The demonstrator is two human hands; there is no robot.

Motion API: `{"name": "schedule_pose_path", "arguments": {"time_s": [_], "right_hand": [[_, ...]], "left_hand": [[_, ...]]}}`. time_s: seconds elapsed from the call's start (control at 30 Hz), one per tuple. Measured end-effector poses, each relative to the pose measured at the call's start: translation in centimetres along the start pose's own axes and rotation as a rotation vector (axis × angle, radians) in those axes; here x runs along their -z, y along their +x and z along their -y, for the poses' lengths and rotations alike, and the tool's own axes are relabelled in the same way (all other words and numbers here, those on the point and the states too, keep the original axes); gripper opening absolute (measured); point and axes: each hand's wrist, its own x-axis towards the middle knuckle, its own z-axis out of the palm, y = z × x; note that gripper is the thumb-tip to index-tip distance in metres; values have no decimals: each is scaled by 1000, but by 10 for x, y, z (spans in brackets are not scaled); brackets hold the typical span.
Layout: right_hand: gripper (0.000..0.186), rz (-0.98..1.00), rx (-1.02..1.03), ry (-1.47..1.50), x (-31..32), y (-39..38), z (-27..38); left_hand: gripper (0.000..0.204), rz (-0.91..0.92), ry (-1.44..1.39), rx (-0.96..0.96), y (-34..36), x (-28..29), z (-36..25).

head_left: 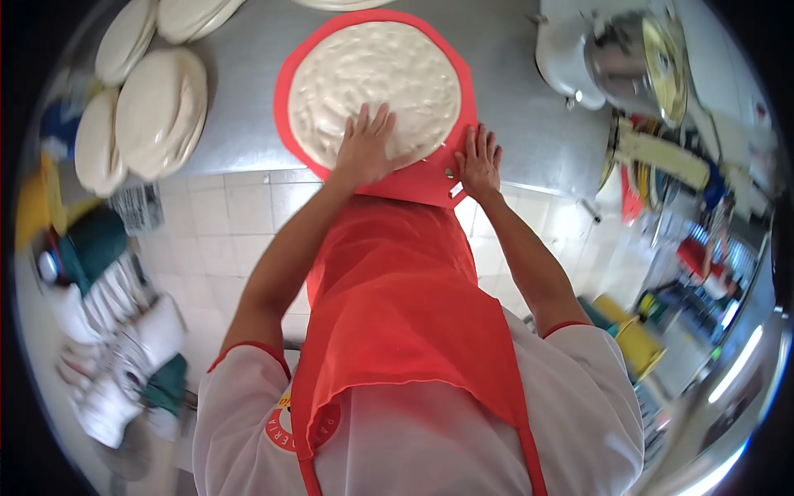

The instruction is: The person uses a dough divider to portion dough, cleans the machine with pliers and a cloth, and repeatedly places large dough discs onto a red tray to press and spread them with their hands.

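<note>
A round, flat disc of pale dough (380,70) with a dimpled surface lies on a red board (423,183). The board has a few holes near its close right corner, and its near edge reaches the table's edge by my apron. My left hand (365,150) rests on the near part of the dough, palm down with its fingers spread. At the board's right edge, beside the holes, lies my right hand (480,165), flat and open, with its fingers pointing away from me. Neither hand grips anything.
Several smooth dough pieces (161,114) sit on the left of the metal table (529,136). At the far right stands a white machine with a metal bowl (616,62). White bags (107,364) are at lower left. Another person (703,260) is far off at right.
</note>
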Motion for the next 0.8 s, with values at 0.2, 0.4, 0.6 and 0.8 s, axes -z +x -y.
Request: {"name": "schedule_pose_path", "arguments": {"time_s": [0.2, 0.4, 0.6, 0.8], "right_hand": [[61, -27, -18, 33, -1, -19, 5], [59, -92, -30, 113, 2, -12, 0], [56, -124, -90, 124, -4, -21, -8], [56, -113, -72, 132, -7, -21, 1]], "left_hand": [[130, 436, 175, -14, 4, 13, -21], [130, 807, 372, -148, 6, 25, -48], [103, 951, 204, -265, 50, 50, -58], [118, 476, 341, -326, 70, -4, -90]]}}
